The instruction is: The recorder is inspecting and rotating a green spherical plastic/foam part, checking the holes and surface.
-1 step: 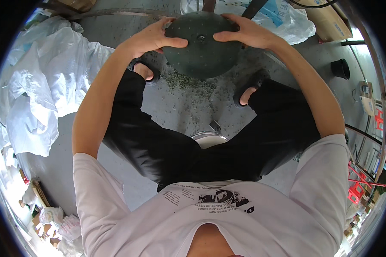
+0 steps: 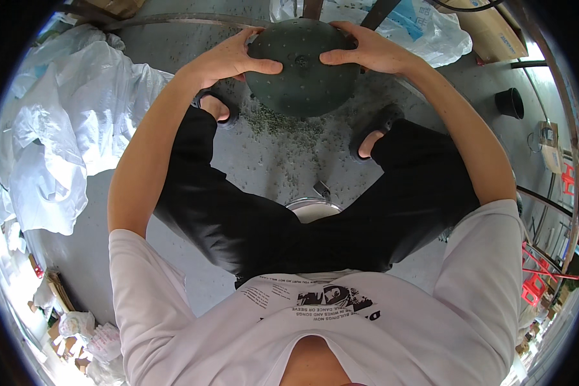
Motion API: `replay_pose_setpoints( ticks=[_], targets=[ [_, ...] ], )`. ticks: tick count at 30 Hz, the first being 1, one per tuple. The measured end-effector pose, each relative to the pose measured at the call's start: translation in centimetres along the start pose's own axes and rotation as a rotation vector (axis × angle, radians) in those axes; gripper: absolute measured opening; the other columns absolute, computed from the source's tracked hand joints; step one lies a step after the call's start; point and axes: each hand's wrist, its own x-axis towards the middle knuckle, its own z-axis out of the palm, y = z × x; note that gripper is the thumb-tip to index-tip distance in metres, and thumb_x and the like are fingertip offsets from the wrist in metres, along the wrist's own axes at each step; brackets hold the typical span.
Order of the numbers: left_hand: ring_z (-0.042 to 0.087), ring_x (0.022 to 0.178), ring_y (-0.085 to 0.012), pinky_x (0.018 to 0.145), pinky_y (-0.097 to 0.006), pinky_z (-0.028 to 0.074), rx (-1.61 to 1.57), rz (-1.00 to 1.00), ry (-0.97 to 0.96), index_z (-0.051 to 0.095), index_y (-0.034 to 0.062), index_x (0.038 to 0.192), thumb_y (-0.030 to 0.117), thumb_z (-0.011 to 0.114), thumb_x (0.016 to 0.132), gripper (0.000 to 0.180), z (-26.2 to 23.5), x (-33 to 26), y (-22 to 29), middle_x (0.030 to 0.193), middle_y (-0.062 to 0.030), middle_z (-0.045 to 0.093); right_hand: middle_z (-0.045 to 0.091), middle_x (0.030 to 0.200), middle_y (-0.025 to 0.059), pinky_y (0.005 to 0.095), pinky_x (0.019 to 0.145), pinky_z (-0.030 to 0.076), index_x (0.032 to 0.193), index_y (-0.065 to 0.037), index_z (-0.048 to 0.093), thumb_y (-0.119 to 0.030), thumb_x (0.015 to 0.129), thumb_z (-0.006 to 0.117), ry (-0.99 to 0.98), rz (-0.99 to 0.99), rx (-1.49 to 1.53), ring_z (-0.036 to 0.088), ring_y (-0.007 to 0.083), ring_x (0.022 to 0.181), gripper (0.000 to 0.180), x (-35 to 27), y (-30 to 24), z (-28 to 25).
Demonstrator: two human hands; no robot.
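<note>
A dark green round piece [image 2: 302, 90], dotted with small light spots and with a small hub-like mark near its middle, is held out ahead of me over the floor. My left hand [image 2: 238, 61] clasps its left side, thumb lying across the top surface. On the opposite side my right hand [image 2: 373, 51] grips it the same way, thumb pointing inward. The other fingers of both hands wrap round the far rim and are partly hidden. Whether the piece is a full ball or a dome, I cannot tell, as its underside is hidden.
Green bits [image 2: 280, 125] litter the grey floor between my feet. Clear plastic bags [image 2: 77, 122] are heaped at left; another plastic bag [image 2: 424, 35] lies beyond the piece. A black bucket [image 2: 509, 103] and a cardboard box [image 2: 486, 32] stand at right. A round seat [image 2: 314, 211] shows between my thighs.
</note>
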Motion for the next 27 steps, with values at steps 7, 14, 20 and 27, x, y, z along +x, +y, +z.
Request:
replay_pose_setpoints(
  ticks=[7,14,20,27],
  targets=[
    [0.052,0.131,-0.0337,0.109,-0.044,0.041,-0.153,-0.02,0.002,0.027,0.0001,0.156,0.072,0.076,0.075,0.12,0.6,-0.4,-0.6,0.141,-0.0226,0.052,0.057,0.137,0.0245,0.0424,0.109,0.044,0.154,-0.001,0.036,-0.058,0.074,0.085,0.017,-0.088,-0.076,0.055,0.0361,0.13,0.11,0.4,1.6,0.4],
    [0.043,0.14,-0.0346,0.109,-0.052,0.039,-0.233,-0.227,-0.159,0.021,0.0067,0.16,0.081,0.062,0.082,0.115,1.0,0.4,1.0,0.151,-0.0209,0.043,0.053,0.143,0.0231,0.0418,0.113,0.042,0.155,-0.004,0.037,-0.052,0.071,0.088,0.035,-0.127,-0.186,0.053,0.0358,0.133,0.109,0.5,2.0,1.9],
    [0.042,0.141,-0.0422,0.107,-0.063,0.041,-0.236,-0.179,-0.052,0.023,0.0072,0.159,0.072,0.072,0.08,0.114,2.1,0.2,0.7,0.153,-0.0253,0.038,0.053,0.142,0.0266,0.0431,0.114,0.04,0.151,0.006,0.037,-0.056,0.072,0.086,0.154,-0.141,-0.235,0.05,0.0388,0.136,0.112,0.5,1.7,2.3],
    [0.05,0.134,-0.0418,0.1,-0.056,0.052,-0.339,-0.203,0.029,0.021,0.0036,0.157,0.068,0.079,0.074,0.119,2.2,-0.2,0.8,0.151,-0.0269,0.04,0.052,0.141,0.0323,0.0435,0.114,0.039,0.149,0.011,0.036,-0.063,0.072,0.084,0.016,0.087,-0.075,0.05,0.0411,0.136,0.117,0.4,1.0,2.6]
  ],
)
